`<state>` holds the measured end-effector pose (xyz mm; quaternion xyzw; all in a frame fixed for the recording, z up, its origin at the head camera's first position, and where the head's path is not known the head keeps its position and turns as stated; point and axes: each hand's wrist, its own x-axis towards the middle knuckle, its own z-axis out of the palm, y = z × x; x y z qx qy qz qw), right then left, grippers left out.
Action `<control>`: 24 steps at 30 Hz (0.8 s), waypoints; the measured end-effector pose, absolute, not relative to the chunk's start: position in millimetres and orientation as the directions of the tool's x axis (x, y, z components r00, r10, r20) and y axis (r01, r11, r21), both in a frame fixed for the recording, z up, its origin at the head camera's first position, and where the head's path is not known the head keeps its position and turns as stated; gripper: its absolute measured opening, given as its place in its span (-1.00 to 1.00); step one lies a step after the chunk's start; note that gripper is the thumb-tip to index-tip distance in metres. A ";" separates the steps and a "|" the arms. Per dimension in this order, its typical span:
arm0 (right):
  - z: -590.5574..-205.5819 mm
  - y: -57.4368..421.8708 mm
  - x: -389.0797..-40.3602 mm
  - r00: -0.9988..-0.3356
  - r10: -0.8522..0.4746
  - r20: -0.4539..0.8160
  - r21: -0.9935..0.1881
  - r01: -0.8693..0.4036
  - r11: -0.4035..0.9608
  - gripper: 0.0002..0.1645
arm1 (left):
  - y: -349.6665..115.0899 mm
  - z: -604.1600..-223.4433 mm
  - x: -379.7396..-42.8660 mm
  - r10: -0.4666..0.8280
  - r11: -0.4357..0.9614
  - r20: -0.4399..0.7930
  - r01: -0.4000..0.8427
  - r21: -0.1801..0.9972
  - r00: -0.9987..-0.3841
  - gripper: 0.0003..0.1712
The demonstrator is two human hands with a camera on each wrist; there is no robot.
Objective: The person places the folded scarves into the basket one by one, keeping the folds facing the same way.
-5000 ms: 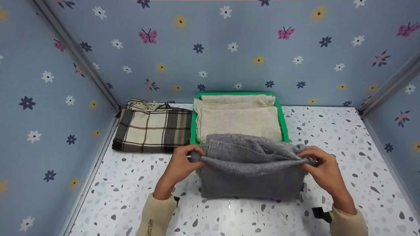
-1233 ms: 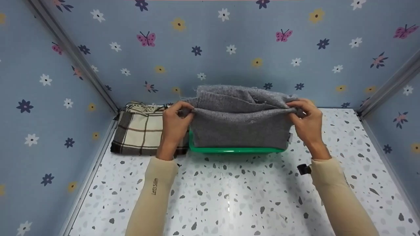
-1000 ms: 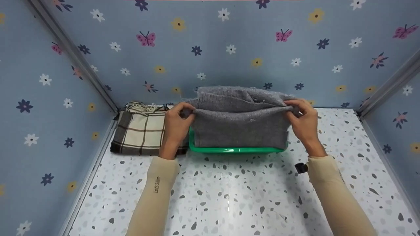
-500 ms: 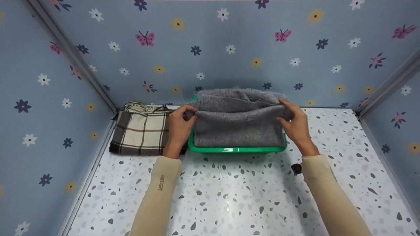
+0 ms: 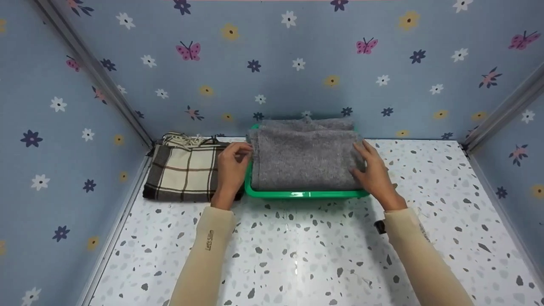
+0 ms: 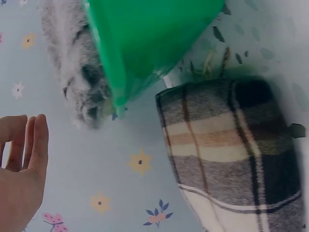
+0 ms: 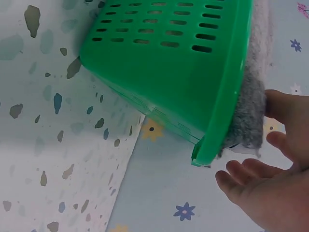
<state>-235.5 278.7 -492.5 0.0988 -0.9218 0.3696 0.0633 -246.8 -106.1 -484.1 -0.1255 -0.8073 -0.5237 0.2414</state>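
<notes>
A folded grey woolly cloth [image 5: 306, 159] lies flat on top of the green plastic basket [image 5: 306, 194], filling its opening. At the cloth's left edge is my left hand [image 5: 232, 170]; in the left wrist view its fingers [image 6: 39, 140] are loosely bent, with nothing between them and apart from the fluffy cloth edge [image 6: 79, 67]. My right hand [image 5: 374, 172] rests at the right edge with thumb and fingers spread, and the right wrist view shows a fingertip touching the grey cloth [image 7: 248, 106]. Whatever lies beneath the grey cloth is hidden.
A folded plaid cloth [image 5: 187, 170] with cream fringe lies directly left of the basket. Behind both stands a blue flowered wall [image 5: 280, 51], with side walls at left and right. The surface [image 5: 297, 255] is white with speckles.
Both hands carried the grey cloth from in front onto the basket, over the cream cloth there. Its raised front fold has since been laid back flat, and the fingers have let go.
</notes>
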 end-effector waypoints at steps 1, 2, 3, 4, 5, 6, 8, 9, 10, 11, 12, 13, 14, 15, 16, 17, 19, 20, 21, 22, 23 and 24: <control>-493.2 278.1 -234.5 -0.973 -0.142 0.182 -0.666 -0.228 0.710 -0.19 | -107.8 -486.3 -245.6 -0.054 0.418 0.514 0.448 0.790 -0.856 -0.90; -494.0 277.3 -233.6 -0.973 -0.148 0.176 -0.665 -0.229 0.711 -0.23 | -109.8 -488.4 -244.0 -0.059 0.417 0.503 0.436 0.797 -0.863 -0.90; -494.7 276.7 -232.2 -0.973 -0.152 0.172 -0.663 -0.229 0.713 -0.26 | -112.2 -490.7 -242.3 -0.063 0.415 0.494 0.428 0.803 -0.867 -0.89; -495.3 276.2 -230.8 -0.973 -0.155 0.169 -0.661 -0.229 0.714 -0.29 | -114.9 -493.2 -240.5 -0.069 0.415 0.484 0.416 0.809 -0.873 -0.89; -495.8 275.9 -229.3 -0.973 -0.158 0.168 -0.661 -0.231 0.714 -0.32 | -118.0 -495.7 -238.7 -0.081 0.411 0.472 0.402 0.818 -0.878 -0.87; -496.4 275.8 -228.0 -0.972 -0.161 0.168 -0.660 -0.233 0.715 -0.35 | -121.6 -498.5 -236.8 -0.093 0.411 0.459 0.385 0.826 -0.884 -0.87; -497.3 275.6 -225.0 -0.970 -0.167 0.179 -0.654 -0.244 0.716 -0.40 | -129.9 -503.9 -232.5 -0.118 0.419 0.445 0.362 0.833 -0.888 -0.86; -497.8 275.8 -223.6 -0.967 -0.171 0.187 -0.652 -0.252 0.715 -0.41 | -134.5 -507.0 -230.3 -0.131 0.424 0.442 0.353 0.834 -0.887 -0.86; -498.1 276.0 -222.3 -0.965 -0.177 0.196 -0.651 -0.262 0.712 -0.43 | -139.2 -509.9 -228.3 -0.146 0.434 0.438 0.340 0.834 -0.887 -0.85; -498.4 276.2 -221.1 -0.963 -0.181 0.202 -0.650 -0.270 0.710 -0.45 | -144.0 -512.8 -226.0 -0.159 0.438 0.434 0.331 0.836 -0.887 -0.84; -498.6 276.4 -219.9 -0.960 -0.185 0.209 -0.648 -0.278 0.709 -0.46 | -149.0 -515.4 -223.5 -0.172 0.445 0.429 0.318 0.837 -0.887 -0.85; -498.8 276.5 -218.5 -0.958 -0.190 0.214 -0.647 -0.285 0.708 -0.47 | -153.9 -518.0 -221.1 -0.186 0.451 0.422 0.304 0.839 -0.887 -0.84; -499.2 276.7 -217.3 -0.956 -0.196 0.218 -0.645 -0.292 0.707 -0.47 | -158.7 -520.5 -218.7 -0.201 0.456 0.413 0.288 0.842 -0.888 -0.84; -499.5 276.9 -216.3 -0.954 -0.200 0.221 -0.641 -0.297 0.707 -0.48 | -163.5 -523.1 -216.3 -0.217 0.458 0.402 0.271 0.847 -0.890 -0.84; -500.0 277.0 -215.3 -0.953 -0.205 0.221 -0.641 -0.300 0.707 -0.49 | -168.1 -525.1 -213.9 -0.235 0.456 0.386 0.250 0.854 -0.892 -0.84; -500.6 277.3 -214.4 -0.953 -0.208 0.221 -0.640 -0.303 0.706 -0.49 | -172.6 -527.2 -211.5 -0.253 0.454 0.370 0.228 0.861 -0.894 -0.83; -501.5 277.6 -212.5 -0.952 -0.212 0.221 -0.641 -0.306 0.704 -0.49 | -181.5 -532.0 -207.0 -0.289 0.462 0.340 0.181 0.868 -0.895 -0.83; -501.8 277.7 -211.5 -0.951 -0.212 0.223 -0.642 -0.307 0.702 -0.49 | -185.7 -534.4 -204.8 -0.305 0.470 0.328 0.158 0.869 -0.894 -0.83; -502.0 277.7 -210.4 -0.951 -0.211 0.227 -0.644 -0.309 0.700 -0.50 | -190.0 -537.1 -203.0 -0.324 0.476 0.313 0.132 0.870 -0.893 -0.83; -502.0 277.5 -209.0 -0.951 -0.208 0.230 -0.646 -0.309 0.698 -0.50 | -194.2 -539.7 -201.1 -0.342 0.478 0.299 0.109 0.871 -0.891 -0.82; -501.9 277.2 -207.8 -0.950 -0.204 0.237 -0.646 -0.311 0.697 -0.50 | -198.3 -542.8 -199.3 -0.358 0.488 0.291 0.088 0.869 -0.887 -0.82; -501.8 276.6 -206.5 -0.949 -0.200 0.243 -0.647 -0.312 0.696 -0.49 | -202.3 -545.5 -197.8 -0.375 0.497 0.280 0.063 0.865 -0.883 -0.81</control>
